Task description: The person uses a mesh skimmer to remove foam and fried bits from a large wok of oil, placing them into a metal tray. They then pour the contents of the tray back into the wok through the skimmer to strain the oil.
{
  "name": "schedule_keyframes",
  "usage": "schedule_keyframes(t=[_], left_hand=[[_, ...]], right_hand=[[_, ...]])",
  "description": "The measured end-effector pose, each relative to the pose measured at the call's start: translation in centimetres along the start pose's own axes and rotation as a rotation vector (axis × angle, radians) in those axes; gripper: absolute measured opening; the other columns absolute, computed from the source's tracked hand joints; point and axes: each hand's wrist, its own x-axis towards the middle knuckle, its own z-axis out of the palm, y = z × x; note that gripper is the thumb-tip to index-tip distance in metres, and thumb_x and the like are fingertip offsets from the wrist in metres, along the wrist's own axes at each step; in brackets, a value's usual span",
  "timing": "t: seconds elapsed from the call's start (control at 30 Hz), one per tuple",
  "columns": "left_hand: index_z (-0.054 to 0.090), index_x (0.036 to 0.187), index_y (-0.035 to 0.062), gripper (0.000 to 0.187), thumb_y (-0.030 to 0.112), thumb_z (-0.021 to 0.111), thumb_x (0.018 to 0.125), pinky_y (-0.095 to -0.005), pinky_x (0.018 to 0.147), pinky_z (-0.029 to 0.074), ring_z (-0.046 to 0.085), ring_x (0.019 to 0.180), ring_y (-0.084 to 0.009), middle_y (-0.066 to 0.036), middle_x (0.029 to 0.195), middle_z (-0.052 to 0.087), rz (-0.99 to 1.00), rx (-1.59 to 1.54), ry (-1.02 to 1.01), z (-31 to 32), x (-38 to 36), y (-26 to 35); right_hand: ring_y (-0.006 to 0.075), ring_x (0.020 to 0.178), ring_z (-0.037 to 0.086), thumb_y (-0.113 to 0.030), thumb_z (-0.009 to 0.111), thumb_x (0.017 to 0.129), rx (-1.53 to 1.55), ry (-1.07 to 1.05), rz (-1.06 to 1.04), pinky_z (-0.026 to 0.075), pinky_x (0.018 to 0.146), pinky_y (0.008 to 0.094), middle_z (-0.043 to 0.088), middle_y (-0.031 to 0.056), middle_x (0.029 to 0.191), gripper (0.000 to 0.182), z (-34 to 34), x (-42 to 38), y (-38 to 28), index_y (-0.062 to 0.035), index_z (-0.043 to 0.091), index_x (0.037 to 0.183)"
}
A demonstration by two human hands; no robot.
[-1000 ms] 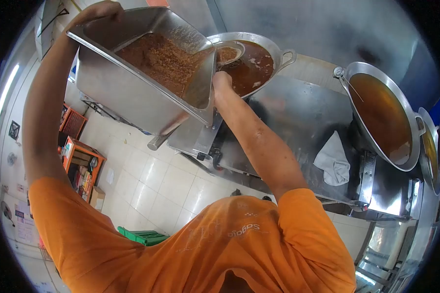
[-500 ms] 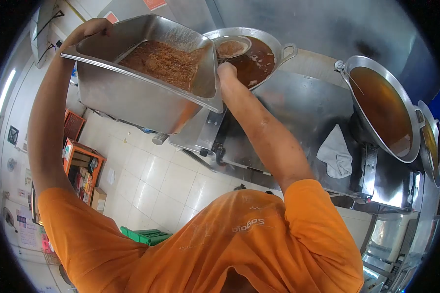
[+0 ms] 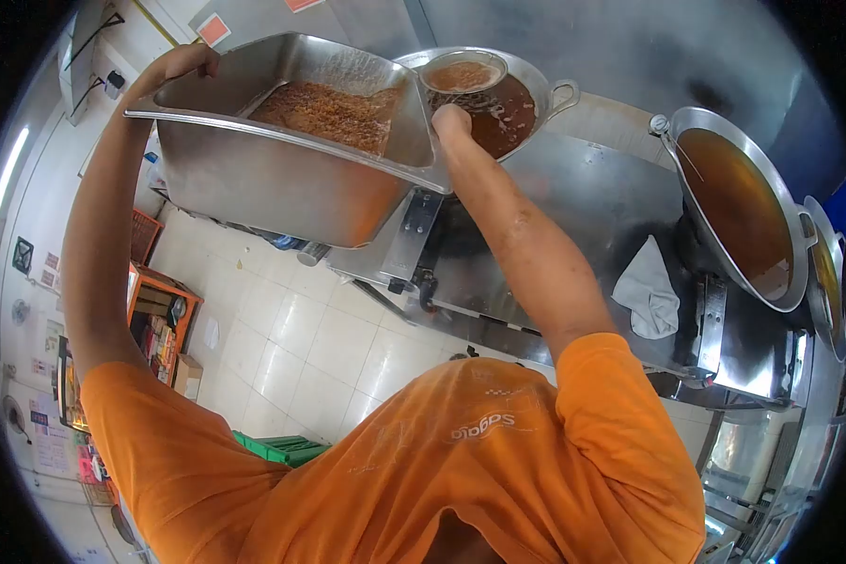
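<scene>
Head view — steel tray (image 3: 282,179) levelled; left hand (image 3: 190,60) grip clamps rim; right hand (image 3: 451,120) lifted strainer (image 3: 461,73) — grip closed.

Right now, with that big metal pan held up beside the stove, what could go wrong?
The steel pan of brown crumbs is held off the counter by the left hand and right hand; a slip could dump it on the floor. The wok of dark liquid sits close by, so splashing seems possible.

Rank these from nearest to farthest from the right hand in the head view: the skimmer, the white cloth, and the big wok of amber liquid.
From the right hand:
1. Skimmer, just beyond it, over the dark wok.
2. White cloth, lower right on the steel counter.
3. Big wok of amber liquid, far right.
</scene>
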Motion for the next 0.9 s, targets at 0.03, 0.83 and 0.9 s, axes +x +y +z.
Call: schedule_keyframes(t=[0.03, 0.83, 0.9], left_hand=[[0.059, 0.078, 0.0063, 0.018, 0.022, 0.051, 0.077, -0.0266, 0.068, 0.042, 0.051, 0.072, -0.0154, -0.003, 0.075, 0.055, -0.075, -0.08, -0.015, -0.1, 0.0, 0.0], [0.06, 0.073, 0.0071, 0.016, 0.02, 0.051, 0.076, -0.0245, 0.066, 0.041, 0.05, 0.071, -0.0129, -0.002, 0.073, 0.055, -0.084, -0.189, 0.117, 1.8, -3.1, 4.6], [0.061, 0.072, 0.0073, 0.016, 0.02, 0.051, 0.075, -0.0248, 0.065, 0.041, 0.05, 0.071, -0.0131, -0.002, 0.072, 0.054, -0.212, -0.283, 0.197, 1.8, -2.9, 4.2]], right_hand=[[0.0324, 0.069, 0.058, -0.016, 0.042, 0.078, 0.001, -0.001, -0.001, 0.046, 0.065, 0.0402, 0.061, 0.0165, 0.081, 0.026, 0.0, -0.6, -0.2, 0.0029, 0.06, 0.085], [0.0254, 0.074, 0.06, -0.021, 0.05, 0.079, 0.092, -0.178, -0.165, 0.045, 0.066, 0.0364, 0.06, 0.0194, 0.087, 0.034, -1.6, -5.4, -0.8, 0.0108, 0.058, 0.091], [0.0282, 0.077, 0.059, -0.008, 0.036, 0.08, 0.087, -0.285, -0.147, 0.05, 0.062, 0.0424, 0.054, 0.0189, 0.092, 0.028, -1.4, -5.0, -1.0, 0.0061, 0.048, 0.102]])
